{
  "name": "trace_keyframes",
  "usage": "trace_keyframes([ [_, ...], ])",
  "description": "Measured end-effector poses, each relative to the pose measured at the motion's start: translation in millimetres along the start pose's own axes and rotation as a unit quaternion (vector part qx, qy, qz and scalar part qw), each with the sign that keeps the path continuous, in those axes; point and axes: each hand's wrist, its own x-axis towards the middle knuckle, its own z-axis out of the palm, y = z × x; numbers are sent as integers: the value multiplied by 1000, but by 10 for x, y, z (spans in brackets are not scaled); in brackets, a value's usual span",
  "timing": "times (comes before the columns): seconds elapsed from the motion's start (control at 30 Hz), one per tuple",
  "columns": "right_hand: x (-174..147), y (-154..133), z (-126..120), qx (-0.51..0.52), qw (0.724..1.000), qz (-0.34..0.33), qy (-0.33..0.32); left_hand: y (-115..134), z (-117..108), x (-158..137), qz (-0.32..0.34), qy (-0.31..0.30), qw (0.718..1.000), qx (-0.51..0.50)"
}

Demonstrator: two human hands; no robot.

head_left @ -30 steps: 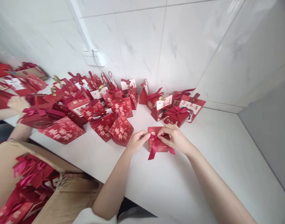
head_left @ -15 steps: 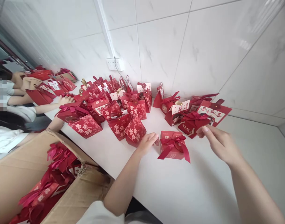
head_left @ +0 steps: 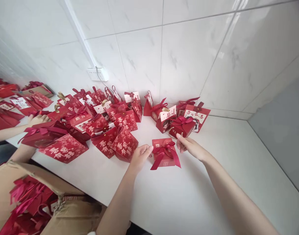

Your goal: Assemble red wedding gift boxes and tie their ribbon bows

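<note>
A red gift box (head_left: 163,153) with a dark-red ribbon bow on top stands on the white table in front of me. My left hand (head_left: 140,158) is at the box's left side, thumb and fingers closed at its edge; its fingertips are partly hidden. My right hand (head_left: 191,147) is close to the box's right side, with a small gap between thumb and curled fingers and nothing visible in them. Just behind, the thumb overlaps the lower edge of a darker red bow-tied box (head_left: 182,125) in view; touching or not, I cannot tell.
Many red gift boxes (head_left: 125,143) crowd the table to the left, more against the tiled wall. At lower left a cardboard carton (head_left: 73,213) holds ribboned boxes. A co-worker's hand (head_left: 39,120) rests by the boxes at left. A socket strip (head_left: 97,74) hangs on the wall.
My view has swung to the right. My right hand has moved left, from beside the darker box toward the front bow-tied box. My left hand remains at that box's left side.
</note>
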Motion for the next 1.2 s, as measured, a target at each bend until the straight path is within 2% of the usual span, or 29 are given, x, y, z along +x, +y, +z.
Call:
trace_keyframes([
  [0.07, 37, 20, 63, 34, 999, -3, 1, 23, 15, 1, -11, 1, 1000, -6],
  [0.17, 59, 20, 142, 40, 998, -24, 37, 35, 38, 7, -34, 3, 999, -28],
  [0.43, -5, -35, 249, -37, 991, -85, 98, 78, 78, -13, -52, -22, 997, -45],
  [0.63, -28, -32, 152, -36, 991, -124, 23, 73, 105, -7, -39, -17, 997, -68],
  [0.73, -7, 3, 145, -37, 988, -147, 17, 59, 131, -2, -43, -12, 996, -82],
  [1.07, 118, 199, 470, 16, 974, -178, 141, 13, 169, 39, -6, 46, 997, -54],
  [1.2, 112, 239, 552, 27, 971, -176, 160, -26, 166, 54, -5, 60, 996, -64],
])
